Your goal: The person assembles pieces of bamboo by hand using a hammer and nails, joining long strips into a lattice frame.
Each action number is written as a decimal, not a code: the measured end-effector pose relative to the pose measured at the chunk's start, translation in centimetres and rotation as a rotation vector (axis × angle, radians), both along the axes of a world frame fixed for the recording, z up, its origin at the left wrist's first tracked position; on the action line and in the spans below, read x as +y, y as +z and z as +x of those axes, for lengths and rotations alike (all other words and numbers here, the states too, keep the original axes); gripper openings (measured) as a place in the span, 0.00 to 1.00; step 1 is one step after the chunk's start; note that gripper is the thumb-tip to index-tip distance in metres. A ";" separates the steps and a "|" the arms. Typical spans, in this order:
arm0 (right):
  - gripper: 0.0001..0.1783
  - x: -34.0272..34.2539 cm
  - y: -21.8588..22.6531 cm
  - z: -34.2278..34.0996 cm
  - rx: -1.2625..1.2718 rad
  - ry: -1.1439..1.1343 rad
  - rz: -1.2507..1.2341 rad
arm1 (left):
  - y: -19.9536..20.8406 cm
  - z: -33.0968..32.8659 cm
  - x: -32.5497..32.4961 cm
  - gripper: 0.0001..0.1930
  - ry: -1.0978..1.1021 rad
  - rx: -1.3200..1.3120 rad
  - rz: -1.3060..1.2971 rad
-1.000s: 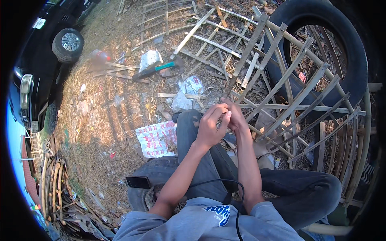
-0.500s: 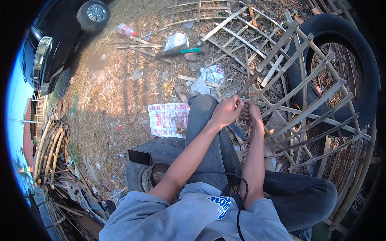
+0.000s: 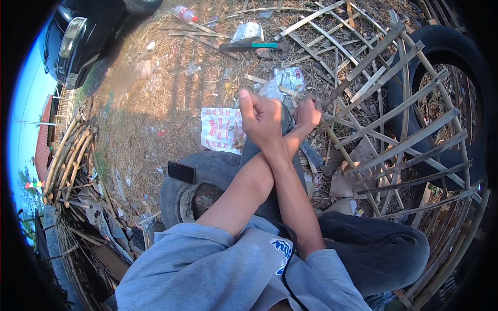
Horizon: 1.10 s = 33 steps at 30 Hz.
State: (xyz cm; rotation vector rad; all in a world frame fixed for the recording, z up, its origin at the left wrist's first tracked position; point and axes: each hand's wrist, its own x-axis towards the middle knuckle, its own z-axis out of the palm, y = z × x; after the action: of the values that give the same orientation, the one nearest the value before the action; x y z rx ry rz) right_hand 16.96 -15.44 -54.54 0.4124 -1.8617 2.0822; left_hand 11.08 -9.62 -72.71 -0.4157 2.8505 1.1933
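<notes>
My forearms are crossed, the right one lying over the left. My right hand (image 3: 263,124) is a closed fist with its thumb up, raised above my knee on the left side; whatever its fingers hold is hidden. Beyond the crossing, my left hand (image 3: 308,112) is closed beside the near left corner of a lattice of split bamboo strips (image 3: 402,127). Its fingertips lie close to the end of a dark strip, and what they pinch is too small to tell. The lattice spreads to the right, propped partly against a large black tyre (image 3: 397,103).
I sit by another tyre (image 3: 174,196) with a phone (image 3: 181,172) on it. Ahead lie a printed plastic sheet (image 3: 220,129), a green-gripped hammer (image 3: 264,45), a white block (image 3: 248,32) and a bottle (image 3: 185,13). Bamboo poles (image 3: 67,160) are piled left; a dark car (image 3: 78,36) stands far left.
My hands have parted from being together at the lattice corner. The right one has swung left across the left forearm, while the left has stayed near the corner. The view has shifted slightly.
</notes>
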 end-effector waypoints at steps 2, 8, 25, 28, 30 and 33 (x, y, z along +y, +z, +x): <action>0.26 0.8 -2.0 -0.9 -0.128 -0.028 0.009 | 0.9 -0.1 -0.7 0.16 0.015 -0.014 0.007; 0.28 7.9 -10.3 -6.8 -0.502 -0.342 -0.258 | -1.8 2.3 2.0 0.15 0.117 -0.079 -0.067; 0.26 19.2 12.7 -0.5 -1.361 0.007 -0.699 | 27.0 12.0 6.1 0.23 -0.260 -0.686 0.293; 0.26 22.8 24.7 1.8 -1.499 -0.094 -0.552 | 44.8 11.5 0.2 0.19 -0.446 -0.619 0.115; 0.26 24.9 30.6 2.4 -1.589 -0.150 -0.395 | 54.2 10.6 -4.7 0.16 -0.388 -0.353 0.063; 0.25 27.6 36.2 2.6 -1.652 -0.152 -0.144 | 65.6 9.2 -15.5 0.13 -0.007 -0.290 0.432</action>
State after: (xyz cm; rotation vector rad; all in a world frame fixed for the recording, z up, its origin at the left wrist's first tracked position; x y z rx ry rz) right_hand 19.51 12.20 -18.31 -1.9550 -2.0577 2.4931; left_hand 20.32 -25.09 -7.13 -0.5056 2.2712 1.5498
